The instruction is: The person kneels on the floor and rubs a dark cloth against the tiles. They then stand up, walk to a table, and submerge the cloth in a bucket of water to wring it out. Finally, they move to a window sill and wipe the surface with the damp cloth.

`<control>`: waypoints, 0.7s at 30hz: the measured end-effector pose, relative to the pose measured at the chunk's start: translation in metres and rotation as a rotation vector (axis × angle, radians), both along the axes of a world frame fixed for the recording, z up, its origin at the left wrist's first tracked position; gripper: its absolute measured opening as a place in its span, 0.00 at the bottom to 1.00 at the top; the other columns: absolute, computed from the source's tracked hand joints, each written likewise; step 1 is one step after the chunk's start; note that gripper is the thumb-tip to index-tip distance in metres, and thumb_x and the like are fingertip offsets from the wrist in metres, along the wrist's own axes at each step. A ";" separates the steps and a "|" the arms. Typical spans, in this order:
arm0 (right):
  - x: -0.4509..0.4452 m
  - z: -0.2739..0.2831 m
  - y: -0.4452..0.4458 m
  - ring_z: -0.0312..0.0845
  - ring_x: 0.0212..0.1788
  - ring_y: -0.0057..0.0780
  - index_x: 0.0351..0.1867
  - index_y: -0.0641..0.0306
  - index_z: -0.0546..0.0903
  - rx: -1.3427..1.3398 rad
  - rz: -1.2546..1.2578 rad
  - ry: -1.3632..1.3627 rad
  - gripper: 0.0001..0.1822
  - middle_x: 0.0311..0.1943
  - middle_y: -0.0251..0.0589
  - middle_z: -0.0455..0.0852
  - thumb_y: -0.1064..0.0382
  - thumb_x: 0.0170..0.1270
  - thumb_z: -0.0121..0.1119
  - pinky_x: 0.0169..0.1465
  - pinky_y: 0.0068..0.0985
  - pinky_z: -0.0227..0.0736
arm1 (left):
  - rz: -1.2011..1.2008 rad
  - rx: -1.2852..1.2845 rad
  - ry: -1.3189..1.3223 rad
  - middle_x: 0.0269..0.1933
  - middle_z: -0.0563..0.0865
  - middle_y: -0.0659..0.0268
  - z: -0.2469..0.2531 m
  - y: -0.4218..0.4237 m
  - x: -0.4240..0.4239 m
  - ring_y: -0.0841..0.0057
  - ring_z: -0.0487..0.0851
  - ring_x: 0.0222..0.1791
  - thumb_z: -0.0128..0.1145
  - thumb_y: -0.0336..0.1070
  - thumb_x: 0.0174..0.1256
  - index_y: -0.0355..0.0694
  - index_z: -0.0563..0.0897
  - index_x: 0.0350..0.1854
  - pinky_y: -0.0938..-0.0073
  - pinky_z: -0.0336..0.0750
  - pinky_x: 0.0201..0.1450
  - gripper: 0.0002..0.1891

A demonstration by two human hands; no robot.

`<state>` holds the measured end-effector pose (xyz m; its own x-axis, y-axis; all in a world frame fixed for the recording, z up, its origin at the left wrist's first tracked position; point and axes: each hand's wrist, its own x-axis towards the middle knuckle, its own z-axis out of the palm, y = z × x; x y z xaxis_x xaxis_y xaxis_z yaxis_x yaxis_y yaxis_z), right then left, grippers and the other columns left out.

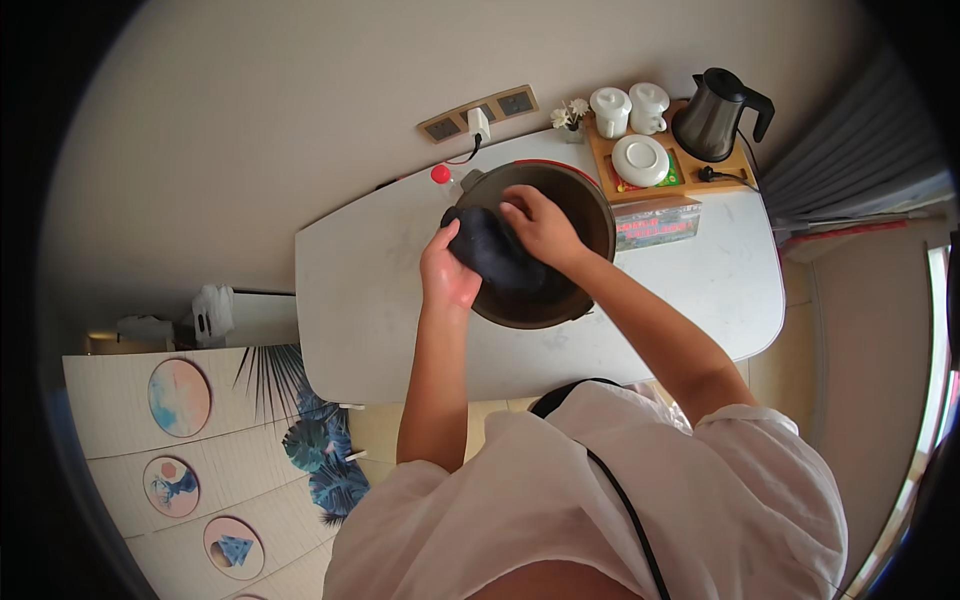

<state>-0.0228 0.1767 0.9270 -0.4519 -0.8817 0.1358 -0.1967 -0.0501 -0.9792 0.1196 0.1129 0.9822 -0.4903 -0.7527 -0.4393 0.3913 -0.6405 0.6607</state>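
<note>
A deep round dark pot with side lugs stands on the white table before me. My left hand is over its left rim and grips a dark blue-black cloth, thumb on top. The cloth hangs into the pot, and its lower end blends with the dark interior. My right hand is over the pot at the cloth's right side, fingers bent. Whether its fingertips hold part of the cloth cannot be made out. Behind the pot's left lug is a clear bottle with a red cap.
At the back right, a wooden tray carries an electric kettle, two lidded white cups and an upturned white dish. A box with writing lies beside the pot. A plug sits in the wall socket strip.
</note>
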 end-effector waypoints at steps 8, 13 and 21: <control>0.030 -0.003 0.006 0.77 0.54 0.54 0.61 0.69 0.71 0.049 0.100 0.036 0.21 0.49 0.60 0.82 0.55 0.77 0.43 0.58 0.36 0.70 | 0.068 -0.367 -0.359 0.44 0.82 0.62 -0.012 0.016 -0.012 0.75 0.81 0.44 0.48 0.36 0.75 0.34 0.78 0.45 0.73 0.76 0.49 0.11; 0.015 -0.036 0.003 0.80 0.49 0.56 0.54 0.68 0.75 0.083 0.113 0.159 0.16 0.43 0.59 0.85 0.61 0.72 0.47 0.52 0.41 0.73 | 0.162 -0.296 -0.369 0.42 0.83 0.63 -0.011 0.023 -0.013 0.74 0.82 0.42 0.49 0.36 0.75 0.34 0.79 0.43 0.73 0.77 0.48 0.10; 0.006 -0.031 0.019 0.80 0.40 0.48 0.40 0.67 0.79 0.071 -0.022 -0.001 0.10 0.36 0.51 0.84 0.61 0.65 0.59 0.46 0.36 0.74 | 0.103 -0.363 -0.308 0.36 0.81 0.66 0.003 0.013 -0.016 0.78 0.79 0.37 0.50 0.37 0.75 0.35 0.78 0.37 0.76 0.75 0.42 0.10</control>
<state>-0.0172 0.1958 0.8956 -0.4710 -0.8791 0.0731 -0.1962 0.0236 -0.9803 0.1037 0.1258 0.9853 -0.2935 -0.9221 -0.2523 0.1921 -0.3154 0.9293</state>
